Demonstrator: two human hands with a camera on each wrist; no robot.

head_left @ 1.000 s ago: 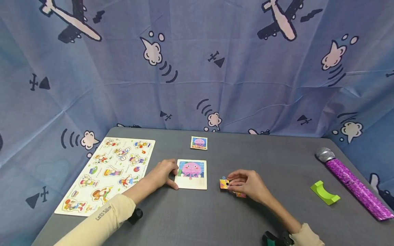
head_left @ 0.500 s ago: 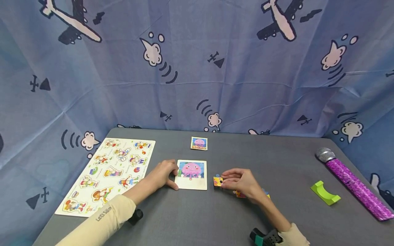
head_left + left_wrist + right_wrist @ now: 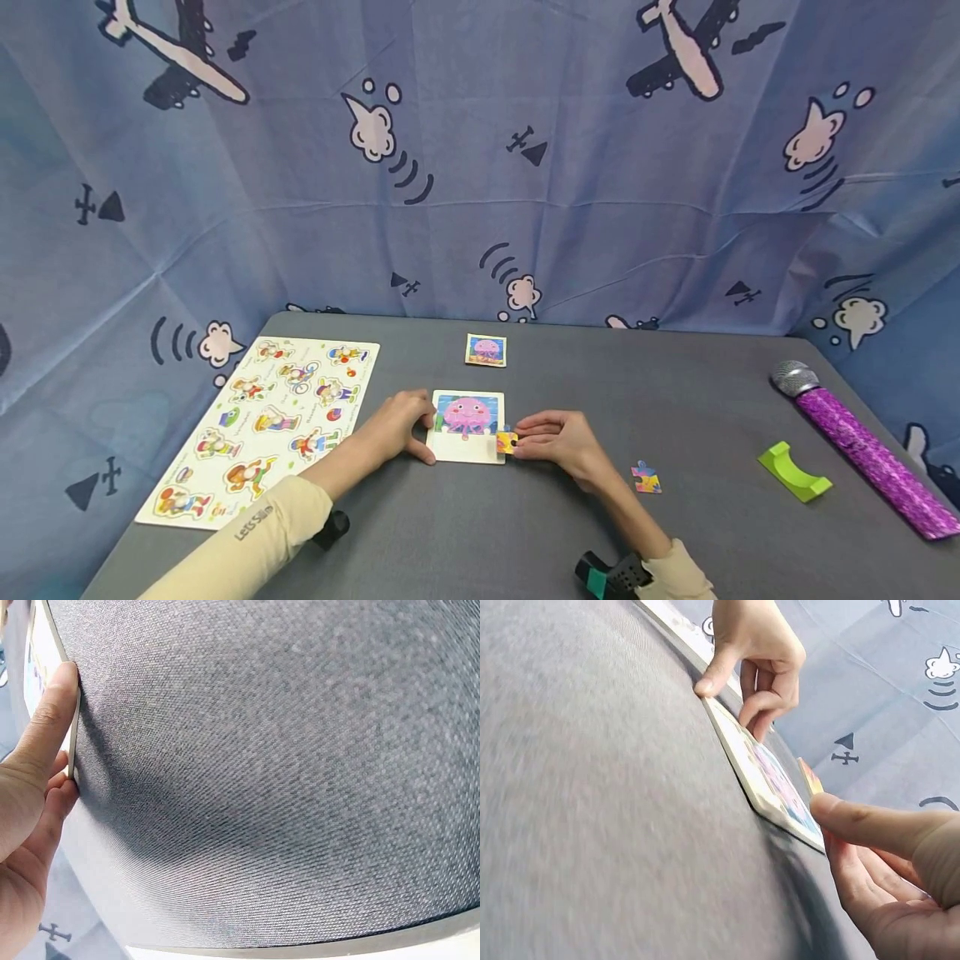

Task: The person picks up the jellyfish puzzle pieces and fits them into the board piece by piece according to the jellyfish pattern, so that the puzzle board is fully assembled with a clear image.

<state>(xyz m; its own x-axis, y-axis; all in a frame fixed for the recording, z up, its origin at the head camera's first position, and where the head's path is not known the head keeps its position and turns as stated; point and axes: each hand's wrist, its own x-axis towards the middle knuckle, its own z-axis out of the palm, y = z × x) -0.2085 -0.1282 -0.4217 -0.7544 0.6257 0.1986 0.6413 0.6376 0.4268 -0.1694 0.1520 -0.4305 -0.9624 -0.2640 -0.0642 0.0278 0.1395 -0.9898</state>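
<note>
A square jigsaw board [image 3: 461, 450] lies flat in the head view, its upper part filled with a pink octopus picture and its lower strip pale. My left hand [image 3: 397, 425] grips the board's left edge between thumb and fingers; the left wrist view shows the thumb [image 3: 49, 720] on that edge. Over the lower right corner, my right hand [image 3: 566, 446] pinches a yellow-orange puzzle piece [image 3: 506, 442] between thumb and fingertips. In the right wrist view the piece [image 3: 810, 778] is tilted above the board [image 3: 739, 761]. Another puzzle piece [image 3: 647, 479] lies right of my right wrist.
Behind the board lies a small octopus picture card [image 3: 486, 350]. A large sheet with cartoon figures [image 3: 247, 408] covers the table's left side. To the right are a green curved block [image 3: 793, 472] and a glittery purple microphone [image 3: 862, 442]. A patterned curtain [image 3: 465, 167] hangs behind the table.
My right hand has carried the pinched piece leftward to the board's lower right corner. The loose piece on the right has come into view. My left hand and the board have stayed put.
</note>
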